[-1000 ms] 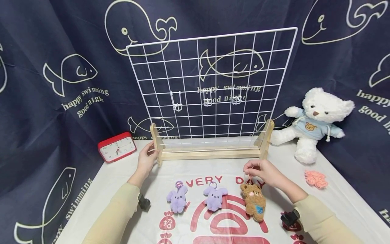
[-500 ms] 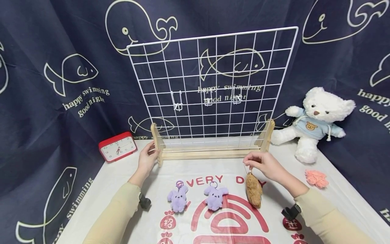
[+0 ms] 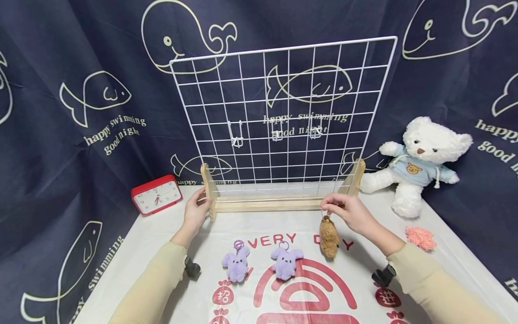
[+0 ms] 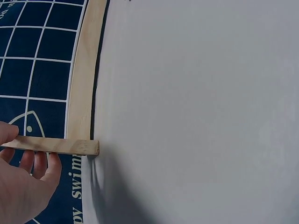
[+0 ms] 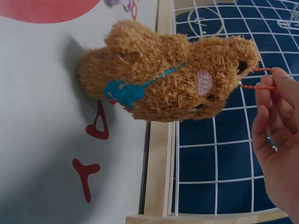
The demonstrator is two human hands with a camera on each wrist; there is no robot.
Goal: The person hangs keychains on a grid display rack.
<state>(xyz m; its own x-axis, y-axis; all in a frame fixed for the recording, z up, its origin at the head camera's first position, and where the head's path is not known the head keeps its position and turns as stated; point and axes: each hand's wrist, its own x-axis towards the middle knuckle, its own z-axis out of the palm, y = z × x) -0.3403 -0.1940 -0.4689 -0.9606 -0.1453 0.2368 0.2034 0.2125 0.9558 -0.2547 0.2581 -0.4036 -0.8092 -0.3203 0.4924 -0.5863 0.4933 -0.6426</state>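
The brown plush bear (image 3: 329, 237) hangs before the grid stand (image 3: 267, 206), near its right end. The right hand (image 3: 351, 214) pinches its cord (image 5: 257, 87), the best hold; the body looks light, soft and likely to swing. The left hand (image 3: 195, 213) grips the stand's left wooden end piece (image 4: 70, 145).

Head view bright; wrist views dimmer, shadows (image 4: 119, 191) soft.

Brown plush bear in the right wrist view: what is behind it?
Behind the brown plush bear are the wooden base, the white wire grid and the white tablecloth with red print. Its body hides parts of all three, so those stretches cannot be seen.
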